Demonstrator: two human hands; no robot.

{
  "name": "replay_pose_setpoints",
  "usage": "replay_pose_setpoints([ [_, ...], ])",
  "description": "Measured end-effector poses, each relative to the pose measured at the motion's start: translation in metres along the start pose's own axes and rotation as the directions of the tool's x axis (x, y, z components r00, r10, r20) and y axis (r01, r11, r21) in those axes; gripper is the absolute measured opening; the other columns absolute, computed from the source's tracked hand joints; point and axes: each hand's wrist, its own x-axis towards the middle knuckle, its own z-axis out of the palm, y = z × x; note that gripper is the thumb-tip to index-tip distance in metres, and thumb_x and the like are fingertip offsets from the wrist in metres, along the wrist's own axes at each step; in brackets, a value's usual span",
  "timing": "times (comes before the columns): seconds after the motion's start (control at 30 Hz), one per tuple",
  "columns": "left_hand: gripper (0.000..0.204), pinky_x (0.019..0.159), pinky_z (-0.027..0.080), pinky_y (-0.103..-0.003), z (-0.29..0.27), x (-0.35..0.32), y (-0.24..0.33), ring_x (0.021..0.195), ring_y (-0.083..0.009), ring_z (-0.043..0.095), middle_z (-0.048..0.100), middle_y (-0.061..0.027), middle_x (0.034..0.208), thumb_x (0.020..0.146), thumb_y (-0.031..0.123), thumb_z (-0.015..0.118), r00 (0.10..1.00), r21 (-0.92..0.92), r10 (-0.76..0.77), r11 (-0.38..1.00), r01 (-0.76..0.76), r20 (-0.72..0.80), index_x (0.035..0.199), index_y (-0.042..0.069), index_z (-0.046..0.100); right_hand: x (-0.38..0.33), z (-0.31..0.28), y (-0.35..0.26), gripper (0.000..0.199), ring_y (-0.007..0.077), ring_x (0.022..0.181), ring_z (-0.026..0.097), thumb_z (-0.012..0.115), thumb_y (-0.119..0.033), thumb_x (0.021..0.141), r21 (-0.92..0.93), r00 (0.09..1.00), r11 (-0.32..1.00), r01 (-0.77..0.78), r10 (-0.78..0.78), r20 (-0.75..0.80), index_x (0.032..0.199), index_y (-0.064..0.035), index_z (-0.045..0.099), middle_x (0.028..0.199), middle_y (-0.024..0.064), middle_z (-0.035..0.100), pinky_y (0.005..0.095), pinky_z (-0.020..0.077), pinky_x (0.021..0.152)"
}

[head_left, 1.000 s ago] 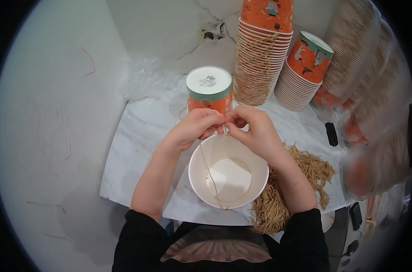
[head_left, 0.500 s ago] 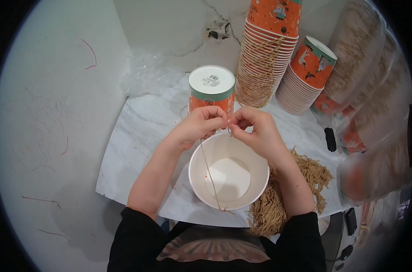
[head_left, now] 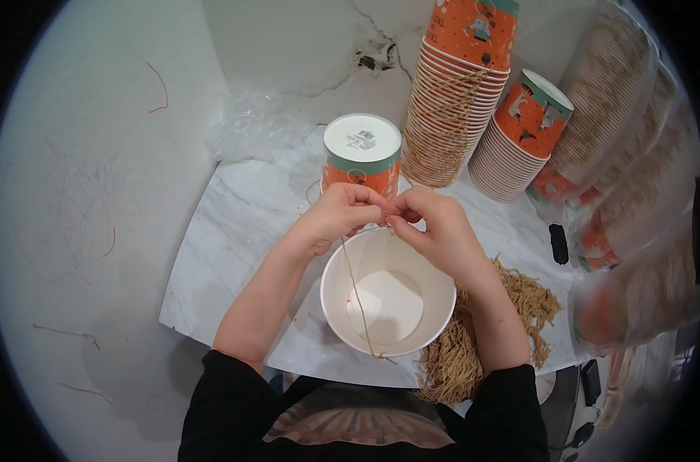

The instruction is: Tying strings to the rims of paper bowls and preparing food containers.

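A white-lined paper bucket (head_left: 340,266) stands mouth up on the table in front of me. A thin tan paper cord (head_left: 355,289) runs from its near rim, where a knotted end shows, across the mouth to my hands. Over the far rim my left hand (head_left: 348,209) pinches the cord, fingers curled. Close against it, my right hand (head_left: 431,223) has thumb and forefinger pressed together on the cord's other end at the rim. The exact spot between the fingertips is mostly hidden. Just beyond my hands stands an upside-down orange and green bucket (head_left: 363,138).
A bundle of tan cords (head_left: 451,366) lies under my right forearm. Behind are a tall bucket stack (head_left: 454,115) with cords draped on it and a shorter stack (head_left: 511,158). Plastic-wrapped stacks (head_left: 608,108) line the right. A black object (head_left: 558,244) and clear plastic (head_left: 257,127) lie near.
My right fingertips have drawn in against my left ones and closed lower at the far rim. The cord end that stuck out below them is now hidden. The bucket stays in place.
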Motion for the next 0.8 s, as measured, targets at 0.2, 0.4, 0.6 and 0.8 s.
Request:
replay_pose_setpoints([
  [0.2, 0.010, 0.054, 0.036, -0.019, 0.003, -0.001, -0.002, 0.063, -0.0011, 0.051, 0.064, 0.0042, 0.078, 0.084, 0.010, 0.064, 0.998, 0.037, 0.051, 0.998, -0.050, -0.036, 0.093, 0.007, 0.068, 0.000, 0.002, -0.003, 0.009, 0.0327, 0.072, 0.066, 0.066, -0.006, 0.088, -0.130, 1.000, 0.991, 0.008, -0.005, 0.019, 0.093, -0.0003, 0.061, 0.084, 0.0159, 0.064, 0.0395, 0.0497, 0.063],
  [0.4, 0.010, 0.059, 0.042, -0.019, 0.010, 0.002, -0.009, 0.069, -0.0030, 0.056, 0.065, 0.0023, 0.082, 0.083, 0.004, 0.065, 0.978, -0.031, 0.151, 0.987, -0.157, -0.147, 0.093, 0.005, 0.067, 0.001, 0.004, 0.002, 0.009, 0.0334, 0.072, 0.065, 0.065, -0.005, 0.090, -0.070, 0.999, 0.998, 0.008, -0.011, -0.041, 0.094, 0.0002, 0.059, 0.081, 0.0161, 0.064, 0.0391, 0.0494, 0.063],
  [0.6, 0.009, 0.074, 0.052, -0.021, 0.009, 0.003, -0.012, 0.080, -0.0067, 0.063, 0.065, -0.0014, 0.087, 0.082, -0.003, 0.065, 0.963, 0.022, 0.235, 0.972, -0.234, -0.131, 0.090, 0.001, 0.064, 0.000, 0.004, 0.009, 0.009, 0.0329, 0.073, 0.065, 0.064, -0.005, 0.091, 0.073, 0.998, 0.995, -0.066, 0.065, 0.004, 0.094, 0.0009, 0.058, 0.080, 0.0172, 0.064, 0.0385, 0.0491, 0.064],
  [0.8, 0.009, 0.072, 0.050, -0.021, 0.012, 0.000, -0.004, 0.080, -0.0065, 0.062, 0.067, -0.0024, 0.089, 0.085, 0.001, 0.063, 0.975, 0.008, 0.205, 0.979, -0.205, -0.085, 0.094, -0.001, 0.064, 0.001, 0.005, 0.007, 0.008, 0.0371, 0.077, 0.063, 0.061, -0.006, 0.093, 0.047, 0.997, 0.996, -0.078, 0.077, 0.015, 0.094, 0.0008, 0.057, 0.084, 0.0189, 0.064, 0.0415, 0.0493, 0.069],
])
